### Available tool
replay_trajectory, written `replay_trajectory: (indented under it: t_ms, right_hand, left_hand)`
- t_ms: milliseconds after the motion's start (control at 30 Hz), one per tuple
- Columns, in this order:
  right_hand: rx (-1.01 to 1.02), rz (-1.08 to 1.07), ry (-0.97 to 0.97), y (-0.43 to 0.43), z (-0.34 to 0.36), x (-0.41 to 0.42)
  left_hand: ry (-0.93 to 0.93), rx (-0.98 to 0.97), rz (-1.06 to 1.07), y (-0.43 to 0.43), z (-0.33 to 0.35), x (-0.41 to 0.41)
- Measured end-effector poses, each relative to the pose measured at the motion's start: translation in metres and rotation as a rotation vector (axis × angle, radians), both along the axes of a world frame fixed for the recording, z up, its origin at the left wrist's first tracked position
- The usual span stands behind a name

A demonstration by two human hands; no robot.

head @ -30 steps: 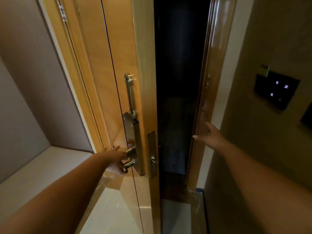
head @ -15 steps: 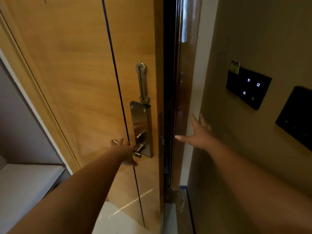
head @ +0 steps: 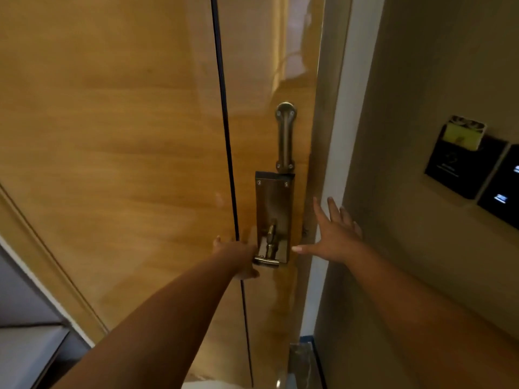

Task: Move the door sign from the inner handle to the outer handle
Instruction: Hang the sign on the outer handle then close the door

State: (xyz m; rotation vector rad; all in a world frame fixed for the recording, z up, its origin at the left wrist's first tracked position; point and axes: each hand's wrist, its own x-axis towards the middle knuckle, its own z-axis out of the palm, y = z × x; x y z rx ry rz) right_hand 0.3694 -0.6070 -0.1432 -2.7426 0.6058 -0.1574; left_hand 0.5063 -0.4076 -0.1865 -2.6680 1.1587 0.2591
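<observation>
A light wooden door fills most of the head view and stands shut against its frame. A metal lock plate carries the inner lever handle, with a swing-bar guard above it. My left hand is closed around the left end of the lever. My right hand is spread flat with fingers apart, resting on the door frame just right of the plate. No door sign is visible on the handle or anywhere else.
On the wall to the right hangs a black key-card holder with a yellow card in it, beside dark switch panels. A grey ledge lies at the lower left.
The door has swung from ajar, with a dark gap, to shut against the frame. My left hand stayed on the lever; my right hand stayed spread by the frame.
</observation>
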Motion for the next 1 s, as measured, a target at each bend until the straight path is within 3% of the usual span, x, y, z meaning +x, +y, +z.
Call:
replay_trajectory:
  t_ms: [233, 433, 667, 1000]
  right_hand:
    - [0.03, -0.096, 0.041, -0.035, -0.018, 0.037]
    - [0.031, -0.236, 0.117, -0.061, -0.039, 0.041]
    - [0.027, -0.343, 0.188, -0.09, -0.044, 0.044]
    - [-0.054, -0.201, 0.167, -0.085, -0.047, 0.095]
  left_hand:
    - [0.01, -0.064, -0.139, -0.067, -0.005, 0.065]
    - [0.293, -0.455, 0.075, -0.101, -0.04, 0.114]
    - [0.401, -0.661, 0.207, -0.132, -0.07, 0.145]
    - [0.438, -0.769, 0.249, -0.149, -0.075, 0.165]
